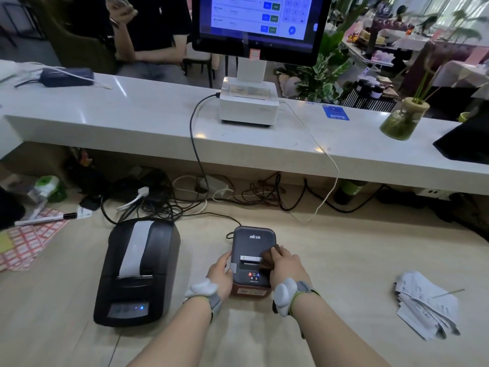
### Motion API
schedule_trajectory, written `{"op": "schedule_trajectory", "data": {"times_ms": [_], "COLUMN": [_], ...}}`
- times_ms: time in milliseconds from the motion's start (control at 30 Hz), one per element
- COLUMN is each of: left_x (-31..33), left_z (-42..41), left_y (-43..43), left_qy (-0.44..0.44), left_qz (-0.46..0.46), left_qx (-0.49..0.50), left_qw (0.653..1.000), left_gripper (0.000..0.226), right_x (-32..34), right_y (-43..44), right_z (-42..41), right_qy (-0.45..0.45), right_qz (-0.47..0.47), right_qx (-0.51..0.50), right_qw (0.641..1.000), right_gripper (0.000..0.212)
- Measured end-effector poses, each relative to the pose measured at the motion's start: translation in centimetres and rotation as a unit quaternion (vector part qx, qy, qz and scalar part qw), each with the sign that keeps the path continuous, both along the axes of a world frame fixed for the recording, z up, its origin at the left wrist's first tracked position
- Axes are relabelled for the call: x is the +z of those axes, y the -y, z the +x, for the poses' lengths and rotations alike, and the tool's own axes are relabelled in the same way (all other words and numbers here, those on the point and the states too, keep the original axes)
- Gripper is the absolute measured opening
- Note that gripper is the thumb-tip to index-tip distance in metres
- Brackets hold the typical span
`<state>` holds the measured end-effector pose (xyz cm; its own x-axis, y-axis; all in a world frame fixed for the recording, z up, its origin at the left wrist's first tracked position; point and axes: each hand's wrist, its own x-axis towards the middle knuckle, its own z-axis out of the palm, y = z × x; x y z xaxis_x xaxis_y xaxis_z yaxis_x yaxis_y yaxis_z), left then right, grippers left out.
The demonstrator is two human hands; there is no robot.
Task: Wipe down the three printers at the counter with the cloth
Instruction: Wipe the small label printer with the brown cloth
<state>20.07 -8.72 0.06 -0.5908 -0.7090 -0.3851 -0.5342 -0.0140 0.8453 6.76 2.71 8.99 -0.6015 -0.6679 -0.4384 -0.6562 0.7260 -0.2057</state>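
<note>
A small dark printer [252,242] stands on the lower wooden desk, its red and blue lights lit. My left hand [221,271] grips its left side. On the printer's top right, my right hand [284,263] presses a brown cloth [268,256] beside the paper slot. A larger black receipt printer [137,271] with a white paper strip sits to the left. On the upper white counter [132,115] stands a white printer base [248,104] under a touchscreen [260,19].
Tangled cables [185,197] lie behind the printers under the counter ledge. A pile of receipts [426,305] lies at right, sticker sheets [26,242] and a marker at left. A vase [402,120] stands on the counter. A seated person [148,27] is beyond it.
</note>
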Motion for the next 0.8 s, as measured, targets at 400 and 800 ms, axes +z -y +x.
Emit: {"op": "schedule_trajectory", "data": {"times_ms": [400,800], "left_x": [0.0,-0.4], "left_z": [-0.9,-0.7], "left_y": [1.5,1.0], "left_qy": [-0.048,-0.089], "left_qz": [0.023,0.066], "left_qx": [-0.025,-0.014], "left_qw": [0.998,0.994], "left_gripper": [0.050,0.052], "right_x": [0.6,1.0], "right_y": [5.3,9.4], "right_z": [-4.5,-4.4], "right_qy": [-0.003,-0.055], "right_qz": [-0.006,0.053], "right_qx": [-0.004,0.068], "right_qw": [1.000,0.995], "right_gripper": [0.064,0.048]}}
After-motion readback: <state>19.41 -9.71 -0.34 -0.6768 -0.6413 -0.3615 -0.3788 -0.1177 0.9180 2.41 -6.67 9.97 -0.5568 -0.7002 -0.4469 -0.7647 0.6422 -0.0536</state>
